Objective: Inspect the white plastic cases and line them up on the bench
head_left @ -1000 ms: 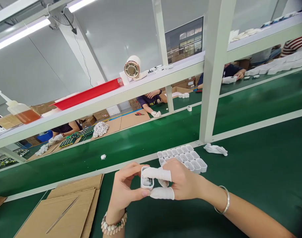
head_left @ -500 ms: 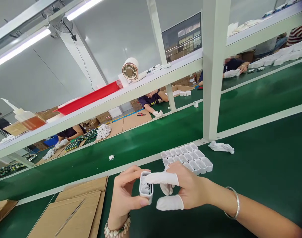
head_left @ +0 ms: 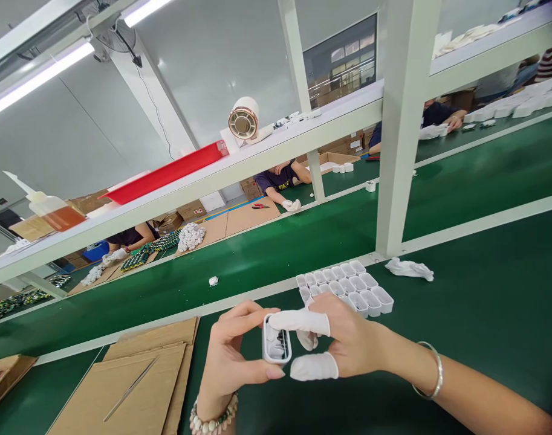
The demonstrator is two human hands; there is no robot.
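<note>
My left hand (head_left: 237, 350) grips a small white plastic case (head_left: 265, 350) between thumb and fingers, its open side facing me. White and dark parts, too small to name, sit inside the case. My right hand (head_left: 343, 335) wears white finger cots; its index fingertip reaches into the upper end of the case. The right thumb is stretched out below, apart from the index finger, and nothing shows between them. Behind the right hand stand several rows of white open cases (head_left: 370, 300) on the green table, partly hidden by that hand.
Flattened cardboard (head_left: 144, 386) with metal tweezers (head_left: 129, 389) on it lies at the left. A crumpled white glove (head_left: 409, 269) rests beside the post (head_left: 396, 151). Beyond runs a green conveyor belt (head_left: 266, 260) with a small white piece (head_left: 213, 281). Co-workers sit across it.
The case has turned slightly and shifted a little right in the view, showing more of its inside. The right index finger stays at its upper end. The whole view has shifted slightly.
</note>
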